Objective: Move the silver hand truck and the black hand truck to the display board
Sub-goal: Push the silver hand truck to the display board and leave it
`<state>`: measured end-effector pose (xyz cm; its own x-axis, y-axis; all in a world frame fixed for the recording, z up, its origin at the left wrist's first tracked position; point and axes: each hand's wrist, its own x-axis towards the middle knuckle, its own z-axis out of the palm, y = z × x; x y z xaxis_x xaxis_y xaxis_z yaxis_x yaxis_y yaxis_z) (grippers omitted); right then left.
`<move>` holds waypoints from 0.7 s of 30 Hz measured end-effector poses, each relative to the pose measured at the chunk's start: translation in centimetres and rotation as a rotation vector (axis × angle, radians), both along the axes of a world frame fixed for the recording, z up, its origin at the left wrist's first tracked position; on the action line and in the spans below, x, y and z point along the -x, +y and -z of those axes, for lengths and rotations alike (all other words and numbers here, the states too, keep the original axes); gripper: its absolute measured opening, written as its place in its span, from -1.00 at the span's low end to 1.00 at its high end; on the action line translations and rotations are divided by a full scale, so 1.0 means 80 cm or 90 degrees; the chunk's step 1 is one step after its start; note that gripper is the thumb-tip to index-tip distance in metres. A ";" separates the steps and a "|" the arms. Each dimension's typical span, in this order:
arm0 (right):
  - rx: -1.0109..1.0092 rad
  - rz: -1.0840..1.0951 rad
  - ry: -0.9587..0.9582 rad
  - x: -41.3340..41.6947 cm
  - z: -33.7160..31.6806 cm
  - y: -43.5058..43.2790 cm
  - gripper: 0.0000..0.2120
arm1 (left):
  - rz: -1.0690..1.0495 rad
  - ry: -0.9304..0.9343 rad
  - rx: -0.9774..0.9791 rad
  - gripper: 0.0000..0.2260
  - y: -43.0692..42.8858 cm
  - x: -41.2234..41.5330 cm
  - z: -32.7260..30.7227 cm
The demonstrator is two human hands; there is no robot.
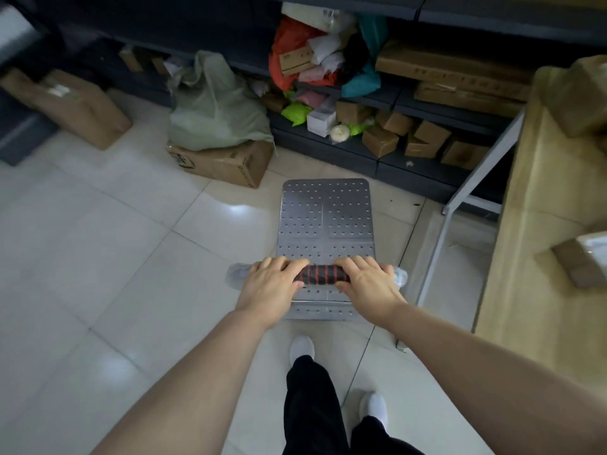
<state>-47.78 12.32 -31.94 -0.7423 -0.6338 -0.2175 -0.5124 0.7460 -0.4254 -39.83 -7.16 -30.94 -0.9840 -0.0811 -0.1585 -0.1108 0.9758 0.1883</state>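
The silver hand truck [325,218] stands on the tiled floor right in front of me, its perforated metal platform pointing toward the shelves. Its handle [322,275] has a black grip with red rings and plastic wrap at both ends. My left hand [271,284] is closed over the left part of the handle. My right hand [369,284] holds the right part. The black hand truck and the display board are not in view.
Dark shelves [410,103] packed with cardboard boxes and coloured bags run across the back. A green sack [213,106] lies on a box [223,162] ahead left, another box [75,106] further left. A wooden table [542,224] with grey legs stands on the right.
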 end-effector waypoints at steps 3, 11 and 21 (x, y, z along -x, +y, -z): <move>-0.009 -0.047 -0.001 -0.018 0.001 0.027 -0.65 | -0.030 0.014 0.008 -0.66 0.032 -0.038 0.003; -0.040 -0.177 -0.029 -0.047 -0.006 0.026 -0.67 | -0.150 -0.044 -0.026 -0.67 0.059 -0.114 -0.006; -0.053 -0.296 -0.019 -0.075 0.000 -0.068 -0.70 | -0.322 -0.082 -0.024 -0.66 0.017 -0.181 -0.005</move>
